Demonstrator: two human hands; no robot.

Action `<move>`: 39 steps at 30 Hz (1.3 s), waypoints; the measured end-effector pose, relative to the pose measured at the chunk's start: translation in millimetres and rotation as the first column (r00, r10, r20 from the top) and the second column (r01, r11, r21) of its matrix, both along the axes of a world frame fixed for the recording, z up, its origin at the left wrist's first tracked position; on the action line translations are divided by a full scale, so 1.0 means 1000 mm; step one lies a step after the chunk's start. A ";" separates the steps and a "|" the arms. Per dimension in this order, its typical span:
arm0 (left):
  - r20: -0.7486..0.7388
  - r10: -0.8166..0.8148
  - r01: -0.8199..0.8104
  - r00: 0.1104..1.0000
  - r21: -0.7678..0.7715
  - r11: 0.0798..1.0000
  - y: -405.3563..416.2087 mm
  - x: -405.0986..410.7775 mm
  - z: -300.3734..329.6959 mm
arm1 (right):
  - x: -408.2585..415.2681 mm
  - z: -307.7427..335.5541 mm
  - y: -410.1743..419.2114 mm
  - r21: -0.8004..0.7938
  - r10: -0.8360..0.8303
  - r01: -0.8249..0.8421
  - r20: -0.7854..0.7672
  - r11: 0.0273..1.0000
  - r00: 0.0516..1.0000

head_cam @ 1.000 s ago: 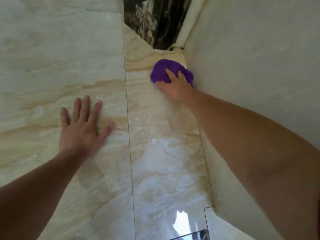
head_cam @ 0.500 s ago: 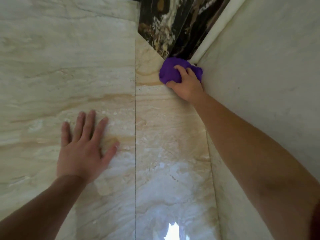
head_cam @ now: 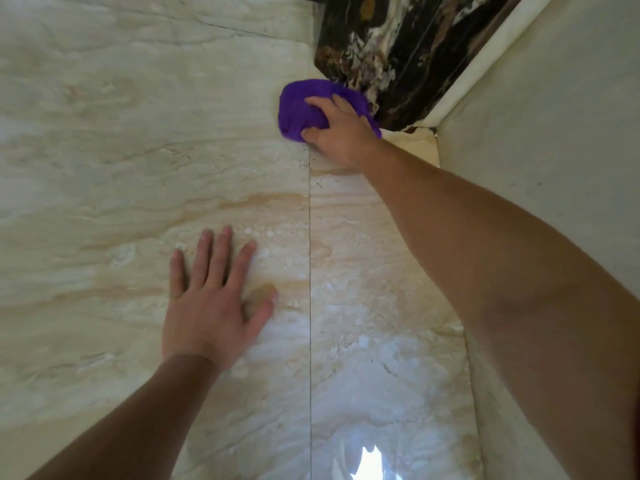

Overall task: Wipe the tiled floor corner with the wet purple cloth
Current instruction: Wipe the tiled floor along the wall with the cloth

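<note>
A bunched purple cloth [head_cam: 299,107] lies on the glossy beige tiled floor [head_cam: 138,150], against the foot of a dark marble strip. My right hand [head_cam: 341,135] presses down on it, fingers curled over its top. The floor corner [head_cam: 420,142], where the dark strip meets the white wall, sits just right of that hand. My left hand [head_cam: 214,306] rests flat on the floor nearer to me, fingers spread, holding nothing.
A dark marbled strip [head_cam: 391,53] runs along the far edge. A white wall [head_cam: 554,116] rises on the right. A grout line [head_cam: 309,271] runs towards me between the tiles. Light glares off the floor at the bottom.
My right hand slid the cloth from the corner by the white wall leftwards along the dark strip. My left hand stayed planted; the view shifted.
</note>
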State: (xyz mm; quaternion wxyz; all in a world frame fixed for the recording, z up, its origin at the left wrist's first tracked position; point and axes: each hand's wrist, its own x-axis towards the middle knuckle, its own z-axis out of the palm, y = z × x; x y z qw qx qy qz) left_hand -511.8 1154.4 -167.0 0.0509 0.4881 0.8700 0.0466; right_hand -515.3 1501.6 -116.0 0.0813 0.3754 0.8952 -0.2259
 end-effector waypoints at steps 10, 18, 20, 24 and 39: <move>0.000 -0.004 0.004 1.000 -0.001 1.000 -0.001 -0.003 -0.001 | 0.025 0.004 0.001 0.091 0.078 -0.073 -0.051 0.993 0.996; 0.027 0.004 -0.005 1.000 0.030 1.000 -0.002 -0.005 -0.005 | 0.142 0.008 0.014 0.197 -0.062 0.070 -0.048 0.978 0.997; 0.044 0.010 -0.012 0.999 0.039 0.999 -0.002 -0.002 -0.004 | 0.163 0.013 0.015 0.249 -0.108 0.087 0.073 0.965 0.991; 0.077 0.005 -0.006 0.997 0.021 1.000 -0.001 -0.004 -0.002 | 0.186 0.013 -0.031 0.202 -0.157 0.135 0.095 0.970 0.983; 0.155 0.047 0.045 0.987 -0.540 0.840 -0.071 0.086 0.089 | 0.380 0.013 -0.286 0.033 -0.239 0.240 -0.036 0.970 0.970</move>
